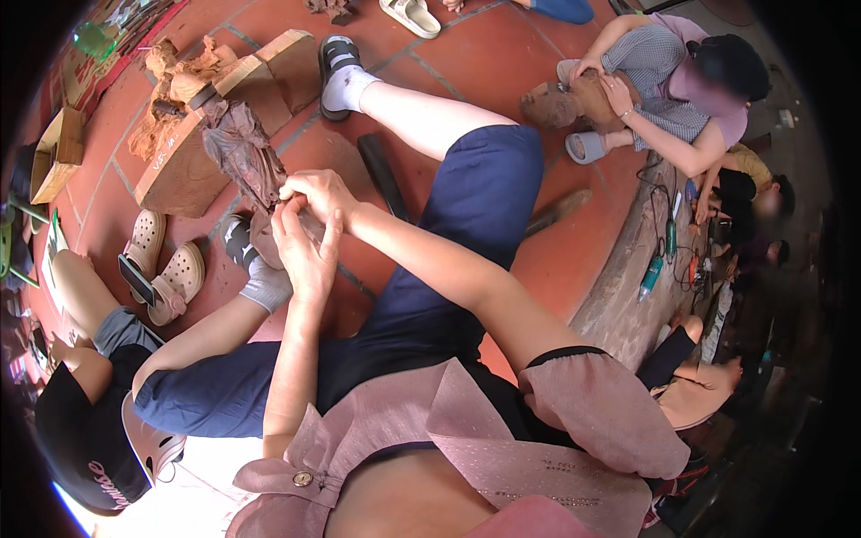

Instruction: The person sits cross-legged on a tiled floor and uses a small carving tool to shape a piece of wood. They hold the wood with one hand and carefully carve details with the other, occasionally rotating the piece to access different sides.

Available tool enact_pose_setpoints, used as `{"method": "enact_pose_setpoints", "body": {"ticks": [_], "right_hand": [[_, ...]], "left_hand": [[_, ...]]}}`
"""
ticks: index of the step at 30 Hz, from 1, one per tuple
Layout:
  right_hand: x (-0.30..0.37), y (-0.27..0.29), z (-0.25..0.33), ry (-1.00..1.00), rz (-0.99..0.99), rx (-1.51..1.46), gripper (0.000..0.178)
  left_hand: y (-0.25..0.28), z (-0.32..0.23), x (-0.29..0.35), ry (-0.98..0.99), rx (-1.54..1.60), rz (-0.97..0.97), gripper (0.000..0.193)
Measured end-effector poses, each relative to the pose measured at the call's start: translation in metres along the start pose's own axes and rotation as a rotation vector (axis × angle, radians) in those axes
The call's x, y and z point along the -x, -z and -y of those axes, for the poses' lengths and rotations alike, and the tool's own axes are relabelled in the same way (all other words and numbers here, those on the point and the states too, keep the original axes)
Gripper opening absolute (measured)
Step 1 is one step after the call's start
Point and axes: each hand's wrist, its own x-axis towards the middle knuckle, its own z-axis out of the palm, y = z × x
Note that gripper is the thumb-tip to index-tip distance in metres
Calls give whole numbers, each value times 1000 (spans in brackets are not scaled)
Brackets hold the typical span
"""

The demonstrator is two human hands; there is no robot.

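Red floor tiles (574,260) lie below. One brown carved figure (238,148) tilts by a big wood block (179,179), its bottom partly hidden near the right hand (323,193) and left hand (308,257). Both hands meet, fingertips close together; I can't tell what they hold.

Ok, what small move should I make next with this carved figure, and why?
Perhaps shift your left hand up to steady the middle of the dark carved figure. The figure slants, its upper part overlapping the wooden block in this view, while your left and right hand crowd together near its lower end.
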Motion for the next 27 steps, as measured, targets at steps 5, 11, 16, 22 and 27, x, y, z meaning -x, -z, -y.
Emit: {"method": "enact_pose_setpoints", "body": {"ticks": [5, 11, 16, 22, 27], "right_hand": [[-4, -7, -4, 4, -85, -63, 7], [8, 10, -1, 80, 158, 22, 9], [7, 24, 30, 202, 8, 11, 18], [18, 20, 39, -25, 65, -127, 20], [8, 7, 23, -87, -112, -144, 14]], "left_hand": [[-1, 4, -5, 40, 17, 43, 62], [8, -5, 7, 135, 110, 158, 67], [23, -8, 12, 52, 144, 140, 75], [35, 7, 18, 215, 389, 106, 73], [33, 47, 15, 275, 157, -231, 61]]}}
